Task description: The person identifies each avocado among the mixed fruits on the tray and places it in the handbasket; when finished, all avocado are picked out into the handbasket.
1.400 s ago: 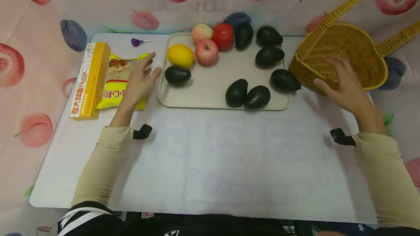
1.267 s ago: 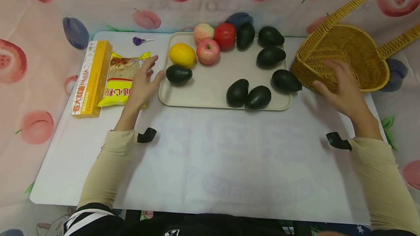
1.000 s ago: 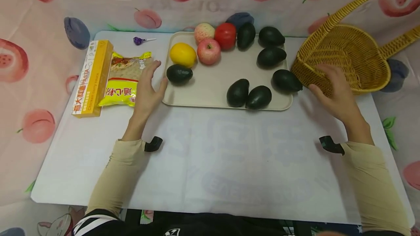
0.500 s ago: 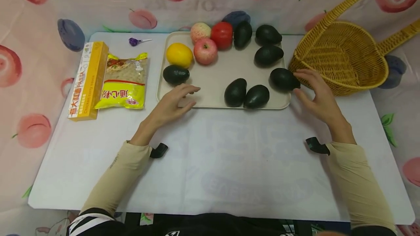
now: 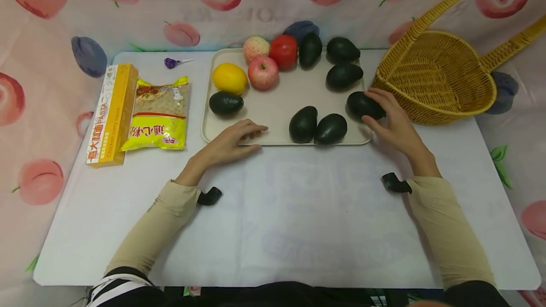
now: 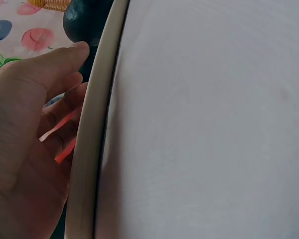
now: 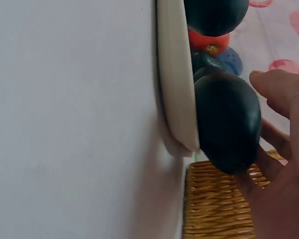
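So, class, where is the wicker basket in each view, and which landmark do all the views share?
Head: wicker basket at upper right.
Left wrist: only a sliver, top edge, toward the left.
Right wrist: bottom, right of centre, below an avocado.
Shared landmark: the pale rim of the tray.

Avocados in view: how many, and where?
7 avocados: one by the lemon, two at the near edge of the tray, one at the right hand, two just beyond that one, one beside the bright red fruit. None seems hidden.

On the white table (image 5: 298, 217) rest a box (image 5: 113, 115), packet (image 5: 158, 115), lollipop (image 5: 171, 63), tray (image 5: 273, 108) and wicker basket (image 5: 439, 79).
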`<state>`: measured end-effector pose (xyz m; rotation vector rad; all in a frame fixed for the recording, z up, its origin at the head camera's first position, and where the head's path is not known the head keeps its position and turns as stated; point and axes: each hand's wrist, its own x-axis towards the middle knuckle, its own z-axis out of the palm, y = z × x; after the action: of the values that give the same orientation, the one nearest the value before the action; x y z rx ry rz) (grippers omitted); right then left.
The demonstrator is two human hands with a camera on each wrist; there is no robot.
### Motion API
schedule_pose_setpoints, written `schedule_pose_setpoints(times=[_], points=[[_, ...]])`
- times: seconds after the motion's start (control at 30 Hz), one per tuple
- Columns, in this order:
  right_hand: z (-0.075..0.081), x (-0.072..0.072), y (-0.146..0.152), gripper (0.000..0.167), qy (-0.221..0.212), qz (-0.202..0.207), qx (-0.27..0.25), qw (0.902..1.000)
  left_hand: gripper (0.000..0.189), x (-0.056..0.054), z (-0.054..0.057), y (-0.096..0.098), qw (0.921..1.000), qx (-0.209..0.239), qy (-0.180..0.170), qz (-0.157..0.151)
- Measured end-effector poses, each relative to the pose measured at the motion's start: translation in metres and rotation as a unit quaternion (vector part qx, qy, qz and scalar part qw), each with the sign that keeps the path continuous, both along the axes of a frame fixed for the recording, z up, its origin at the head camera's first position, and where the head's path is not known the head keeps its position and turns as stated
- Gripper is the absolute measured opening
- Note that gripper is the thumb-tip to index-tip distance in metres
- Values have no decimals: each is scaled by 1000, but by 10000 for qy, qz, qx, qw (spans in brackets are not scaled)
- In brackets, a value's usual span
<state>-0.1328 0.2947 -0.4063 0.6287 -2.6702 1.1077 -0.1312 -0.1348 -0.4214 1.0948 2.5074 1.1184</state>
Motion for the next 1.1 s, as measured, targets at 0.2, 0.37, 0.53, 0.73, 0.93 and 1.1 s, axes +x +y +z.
schedule_pose_setpoints(times=[0.2, 0.37, 0.53, 0.73, 0.93, 1.1], points=[[-10, -9, -1, 69, -388, -156, -56, 9991, 41, -4, -7, -1, 10000, 12, -14, -56], [-13, -12, -2, 71, -578, -299, 53, 9979, 38, -6, -10, -1, 9999, -62, 92, -60], [-10, -11, -4, 69, -404, -366, 80, 9985, 34, -7, -10, 0, 9998, -74, 189, -60], [-1, -5, -7, 68, -347, -456, -18, 9984, 29, -6, -11, 1, 9995, -14, 285, -114], [21, 1, -10, 70, -39, -558, -217, 9982, 20, -6, -13, 1, 9989, 33, 444, -153], [37, 7, -8, 73, -110, -779, -301, 9964, 19, -6, -14, 1, 9989, 92, 439, -157]])
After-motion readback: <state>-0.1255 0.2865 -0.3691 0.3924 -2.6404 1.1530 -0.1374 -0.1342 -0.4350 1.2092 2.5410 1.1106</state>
